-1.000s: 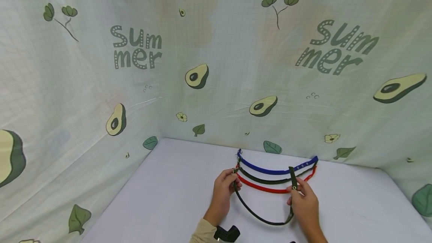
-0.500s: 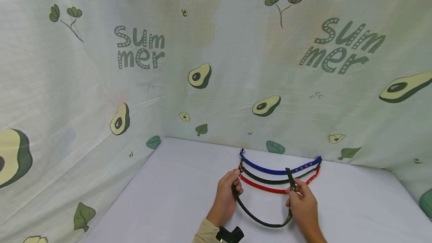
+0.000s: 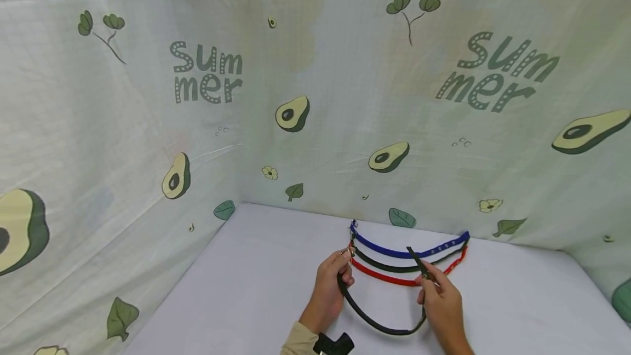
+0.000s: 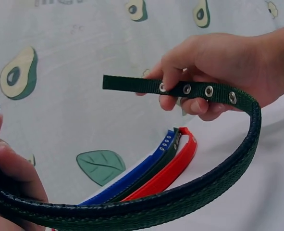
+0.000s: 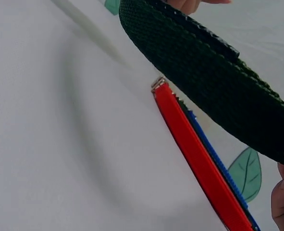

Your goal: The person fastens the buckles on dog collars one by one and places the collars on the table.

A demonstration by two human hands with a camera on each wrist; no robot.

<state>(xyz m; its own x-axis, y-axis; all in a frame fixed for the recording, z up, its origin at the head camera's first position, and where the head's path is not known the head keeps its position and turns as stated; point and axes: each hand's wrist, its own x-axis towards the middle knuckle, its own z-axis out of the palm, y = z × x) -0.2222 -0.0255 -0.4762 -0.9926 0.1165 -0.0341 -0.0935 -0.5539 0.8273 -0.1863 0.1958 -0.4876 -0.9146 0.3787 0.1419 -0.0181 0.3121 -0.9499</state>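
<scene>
A dark green pet collar (image 3: 394, 332) hangs in a curve between the two hands. My left hand (image 3: 331, 286) pinches its buckle end, where a bit of metal shows at the fingertips. The right hand (image 3: 442, 301) pinches the other end between thumb and fingers, its tip pointing up and to the left. Metal eyelets line that end in the left wrist view, with the right thumb over the strap (image 4: 199, 90) by one of them. Right behind the hands lie a red collar (image 3: 386, 278), another dark green collar (image 3: 394, 269) and a blue collar (image 3: 391, 253).
The three laid collars form nested curves on a white table (image 3: 266, 267). A hanging cloth (image 3: 335, 70) printed with avocados and leaves stands along the back and left. A black wrist strap (image 3: 334, 344) is on the left forearm.
The collar's free tip in the right hand has tilted from upright toward the left. My left hand has turned its end, so the buckle sits at the fingertips. The laid collars have stayed put.
</scene>
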